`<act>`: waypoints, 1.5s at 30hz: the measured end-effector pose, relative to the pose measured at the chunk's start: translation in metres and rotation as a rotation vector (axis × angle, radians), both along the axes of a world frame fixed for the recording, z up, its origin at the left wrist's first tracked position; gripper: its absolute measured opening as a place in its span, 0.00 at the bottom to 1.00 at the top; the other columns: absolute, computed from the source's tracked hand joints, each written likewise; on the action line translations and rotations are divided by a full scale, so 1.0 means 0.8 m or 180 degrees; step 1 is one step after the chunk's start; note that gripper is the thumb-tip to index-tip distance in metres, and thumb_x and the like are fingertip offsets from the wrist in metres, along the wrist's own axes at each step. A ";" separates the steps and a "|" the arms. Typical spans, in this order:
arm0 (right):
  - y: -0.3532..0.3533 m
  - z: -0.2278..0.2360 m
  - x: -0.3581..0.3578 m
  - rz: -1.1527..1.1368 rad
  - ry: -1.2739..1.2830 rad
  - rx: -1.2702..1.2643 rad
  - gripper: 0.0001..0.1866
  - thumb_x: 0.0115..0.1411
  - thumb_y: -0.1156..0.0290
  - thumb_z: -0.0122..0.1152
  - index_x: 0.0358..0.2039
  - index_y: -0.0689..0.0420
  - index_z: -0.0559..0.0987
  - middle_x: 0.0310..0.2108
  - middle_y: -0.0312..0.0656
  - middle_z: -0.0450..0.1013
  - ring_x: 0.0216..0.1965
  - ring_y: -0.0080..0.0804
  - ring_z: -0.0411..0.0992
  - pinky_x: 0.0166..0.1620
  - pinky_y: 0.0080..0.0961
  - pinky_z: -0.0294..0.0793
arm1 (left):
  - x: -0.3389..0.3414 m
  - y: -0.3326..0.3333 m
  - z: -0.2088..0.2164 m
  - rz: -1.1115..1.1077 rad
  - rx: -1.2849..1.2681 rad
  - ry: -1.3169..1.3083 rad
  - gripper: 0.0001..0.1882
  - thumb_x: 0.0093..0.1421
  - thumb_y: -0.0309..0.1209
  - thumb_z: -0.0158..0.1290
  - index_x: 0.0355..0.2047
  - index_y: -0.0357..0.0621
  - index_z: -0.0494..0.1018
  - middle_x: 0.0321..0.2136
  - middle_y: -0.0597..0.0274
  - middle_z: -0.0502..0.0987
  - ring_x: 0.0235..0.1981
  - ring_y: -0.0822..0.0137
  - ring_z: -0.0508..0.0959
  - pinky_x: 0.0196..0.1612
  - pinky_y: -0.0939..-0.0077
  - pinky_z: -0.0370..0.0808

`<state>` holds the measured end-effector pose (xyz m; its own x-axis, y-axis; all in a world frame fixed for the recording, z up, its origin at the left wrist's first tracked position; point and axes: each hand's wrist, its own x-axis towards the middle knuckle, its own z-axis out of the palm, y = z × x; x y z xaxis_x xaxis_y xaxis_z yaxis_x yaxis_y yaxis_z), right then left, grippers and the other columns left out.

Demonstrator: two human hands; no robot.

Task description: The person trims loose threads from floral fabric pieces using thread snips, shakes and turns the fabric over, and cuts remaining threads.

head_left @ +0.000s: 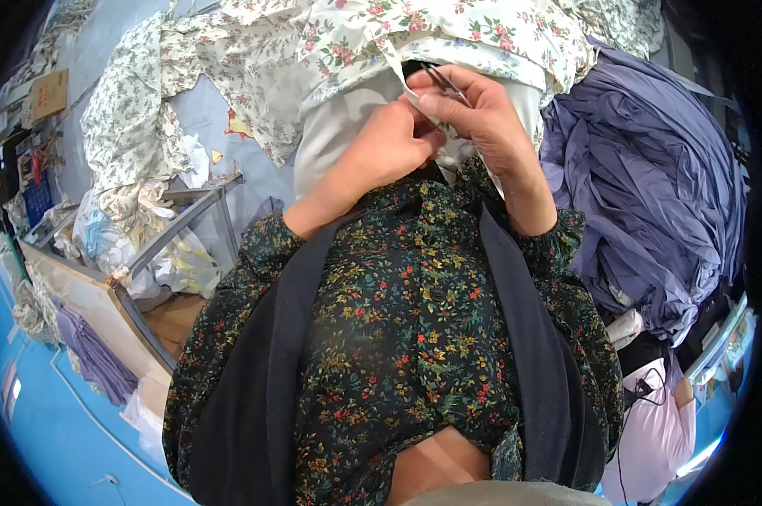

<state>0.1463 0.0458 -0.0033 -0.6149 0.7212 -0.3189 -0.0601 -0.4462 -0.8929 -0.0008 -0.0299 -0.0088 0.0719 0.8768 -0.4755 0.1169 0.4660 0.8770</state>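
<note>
a worker wears a black floral shirt (368, 337), scattered with small red and yellow blossoms among green leaves, beneath a plain black vest (271, 337) hanging open at the front. a button placket (421, 287) runs down the middle to an open neckline. the full sleeves (225, 337) (cut from the same print) gather at the cuffs (569, 223).

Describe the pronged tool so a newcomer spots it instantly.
Find the red-flowered cloth at top centre. By its lower edge, the right hand holds the tool. It's two thin dark prongs, unlike the white strip left of it.
</note>
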 end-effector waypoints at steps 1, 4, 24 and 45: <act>0.003 -0.005 -0.005 0.0356 -0.0095 0.0190 0.15 0.58 0.71 0.65 0.43 0.63 0.77 0.42 0.40 0.76 0.39 0.22 0.75 0.43 0.20 0.75 | -0.006 -0.002 -0.008 -0.0247 0.0425 0.0743 0.10 0.59 0.24 0.48 0.24 0.32 0.76 0.20 0.63 0.77 0.21 0.70 0.75 0.28 0.74 0.73; 0.000 -0.002 0.001 0.0377 -0.0193 -0.0053 0.11 0.55 0.75 0.67 0.39 0.62 0.79 0.33 0.36 0.77 0.30 0.19 0.74 0.37 0.18 0.74 | -0.028 -0.004 -0.024 0.0464 -0.0011 -0.0197 0.17 0.63 0.31 0.41 0.35 0.32 0.77 0.30 0.60 0.80 0.30 0.68 0.78 0.34 0.73 0.74; -0.014 -0.006 0.001 -0.0153 -0.0245 -0.0732 0.11 0.61 0.68 0.63 0.40 0.61 0.80 0.23 0.30 0.75 0.16 0.08 0.57 0.19 0.09 0.51 | -0.050 0.036 -0.021 0.1427 0.0473 -0.1996 0.17 0.67 0.37 0.50 0.41 0.31 0.78 0.39 0.52 0.81 0.40 0.64 0.80 0.50 0.70 0.74; -0.028 -0.001 0.061 -0.0373 -0.0747 -0.0512 0.10 0.59 0.70 0.66 0.38 0.61 0.81 0.22 0.35 0.77 0.19 0.11 0.64 0.22 0.11 0.53 | -0.082 0.062 -0.005 0.1892 0.1049 -0.3369 0.32 0.68 0.36 0.47 0.65 0.31 0.51 0.62 0.45 0.63 0.61 0.52 0.67 0.61 0.65 0.70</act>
